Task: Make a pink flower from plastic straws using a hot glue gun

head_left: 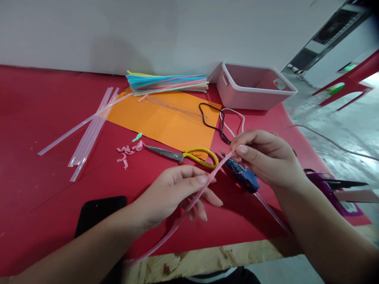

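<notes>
Both hands (pixel 176 189) (pixel 268 161) pinch a pink strip (pixel 192 202) between fingers (pixel 248 152).

- You look through a single head-worn camera, facing forward and steeply down onto the red-covered bench (pixel 44 197).
- Your forearms (pixel 97 246) run in from the lower corners, so you see your left grip (pixel 177 187) and right grip (pixel 263 156) from above and behind, close to the lens.
- Below, your view catches the bench's near edge and your dark clothing (pixel 247 276); above, it reaches the pale wall (pixel 177 31).
- On your right, it extends past the bench to the grey floor (pixel 322 126), where the room's lines slant sharply.
</notes>
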`<state>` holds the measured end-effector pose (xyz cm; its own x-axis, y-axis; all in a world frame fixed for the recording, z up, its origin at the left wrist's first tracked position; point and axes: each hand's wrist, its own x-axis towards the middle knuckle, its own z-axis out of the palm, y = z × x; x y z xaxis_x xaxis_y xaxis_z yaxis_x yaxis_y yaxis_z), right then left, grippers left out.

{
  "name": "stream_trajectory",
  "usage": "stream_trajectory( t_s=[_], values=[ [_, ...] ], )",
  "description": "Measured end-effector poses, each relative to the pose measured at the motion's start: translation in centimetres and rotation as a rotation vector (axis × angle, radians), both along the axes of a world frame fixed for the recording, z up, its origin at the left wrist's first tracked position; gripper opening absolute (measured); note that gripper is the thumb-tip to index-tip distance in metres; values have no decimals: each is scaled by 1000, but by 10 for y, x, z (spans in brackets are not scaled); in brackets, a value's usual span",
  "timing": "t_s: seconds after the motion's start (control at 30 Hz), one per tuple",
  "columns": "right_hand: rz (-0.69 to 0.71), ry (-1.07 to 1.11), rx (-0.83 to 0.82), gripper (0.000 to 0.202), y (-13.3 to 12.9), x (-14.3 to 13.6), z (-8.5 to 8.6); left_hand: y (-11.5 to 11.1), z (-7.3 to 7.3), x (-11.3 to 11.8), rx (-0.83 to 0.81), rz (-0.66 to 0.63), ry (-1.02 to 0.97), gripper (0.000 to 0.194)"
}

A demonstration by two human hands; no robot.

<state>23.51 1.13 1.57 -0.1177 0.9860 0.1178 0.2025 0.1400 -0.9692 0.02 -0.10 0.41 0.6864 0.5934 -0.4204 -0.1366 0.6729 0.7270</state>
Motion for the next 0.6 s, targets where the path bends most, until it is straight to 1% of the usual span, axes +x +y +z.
stream_trajectory(
  t_s=[0.1,0.2,0.27,0.4,0.5,0.6],
  values=[
    [-12,-20,64,13,0,-2,-2,0,-1,-2,30,-3,-20,11],
    [-32,-8,72,12,0,-4,-3,-1,-2,0,8,1,-17,12],
    [-27,39,37,11,-1,-5,-3,-2,-2,1,16,16,5,16],
    [-12,137,-71,13,-4,-8,-2,-4,-3,2,139,74,106,21],
    [-20,167,-86,12,-5,-10,0,-4,-5,1,214,109,158,26],
    [-23,177,-94,11,-6,-11,1,-4,-6,1,236,108,176,28]
  ],
)
